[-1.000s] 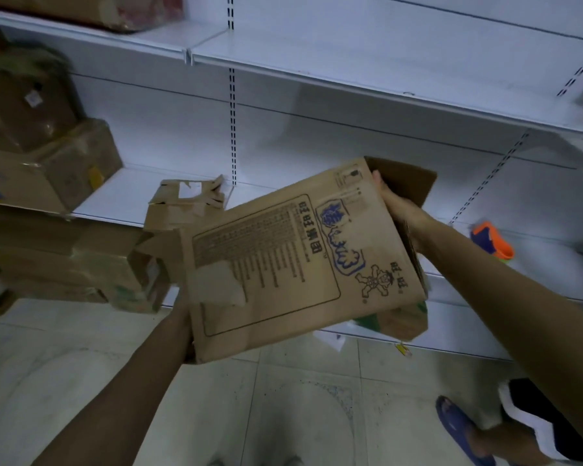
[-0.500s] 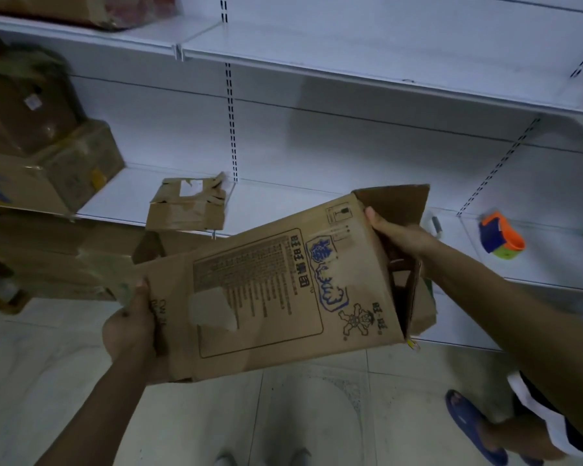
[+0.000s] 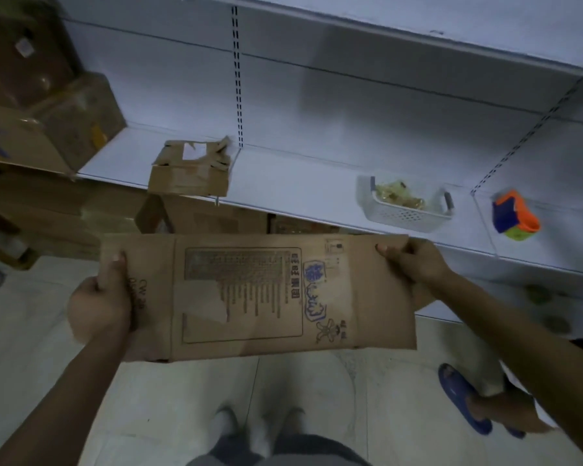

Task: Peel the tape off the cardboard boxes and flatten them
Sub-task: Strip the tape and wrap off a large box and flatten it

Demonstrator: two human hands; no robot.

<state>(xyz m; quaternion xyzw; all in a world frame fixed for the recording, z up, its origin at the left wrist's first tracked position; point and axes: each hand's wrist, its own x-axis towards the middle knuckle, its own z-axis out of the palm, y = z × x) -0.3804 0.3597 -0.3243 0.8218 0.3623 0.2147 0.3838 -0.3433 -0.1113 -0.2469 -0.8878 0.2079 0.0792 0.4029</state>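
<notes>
Head view: a flattened brown printed cardboard box (image 3: 260, 297) hangs above the tiled floor (image 3: 182, 398), the left hand (image 3: 98, 307) gripping its left end, thumb on top, the right hand (image 3: 414, 260) pinching its far right corner. Beyond the box, a white shelf (image 3: 300, 183) carries a torn cardboard piece (image 3: 191, 173) and a white plastic basket (image 3: 404, 210).

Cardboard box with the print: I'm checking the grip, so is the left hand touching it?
Touching. The head view shows the left hand gripping the left end of the flattened cardboard box, thumb lying on its printed face.
</notes>
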